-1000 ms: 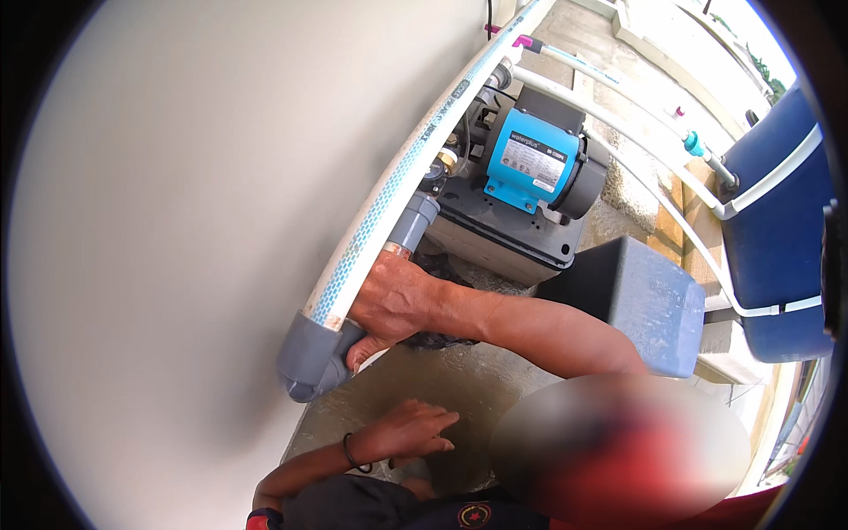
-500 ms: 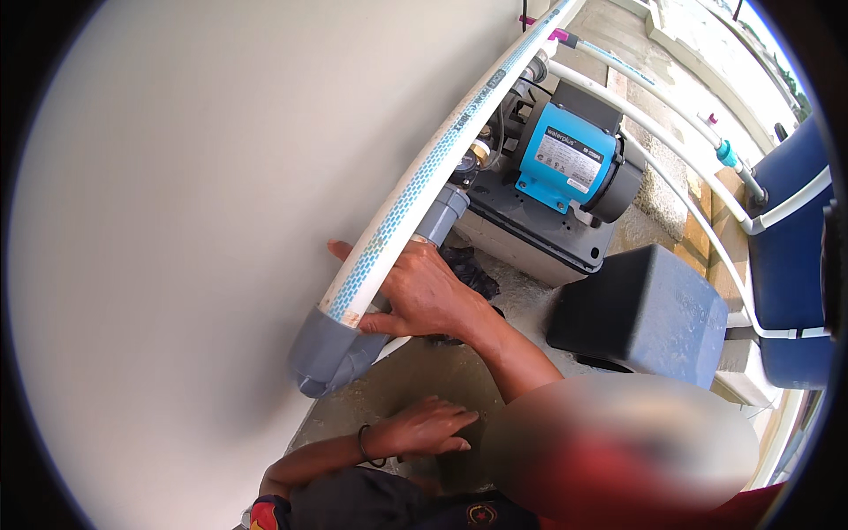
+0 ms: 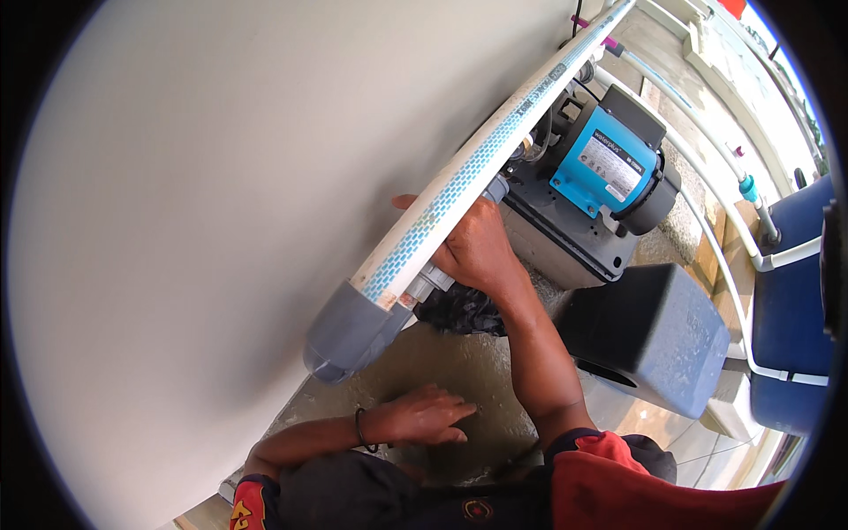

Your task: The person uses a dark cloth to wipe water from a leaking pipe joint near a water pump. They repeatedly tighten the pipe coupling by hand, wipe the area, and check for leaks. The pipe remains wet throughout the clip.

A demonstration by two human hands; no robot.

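My right hand [image 3: 477,243] reaches under a thick white pipe [image 3: 442,208] with blue markings. Its fingers curl round the fittings of a lower pipe, and a fingertip shows on the wall side. What lies inside its grip is mostly hidden. One grey fitting [image 3: 496,190] shows just above the hand, and a light grey threaded fitting [image 3: 430,281] just below it. The white pipe ends in a dark grey elbow [image 3: 349,331]. My left hand [image 3: 424,415], with a dark band at the wrist, hangs empty over the wet floor, fingers loosely apart.
A blue and black pump [image 3: 609,159] sits on a concrete block to the right. Beside it lies a dark box-shaped cover [image 3: 649,331]. A blue tank [image 3: 791,309] with white pipes stands far right. The pale wall [image 3: 194,221] borders the left. Black plastic [image 3: 464,309] lies beneath the pipe.
My right hand has shifted up along the lower pipe toward the pump, uncovering the light grey fitting. The view has shifted too. My left hand stays much the same.
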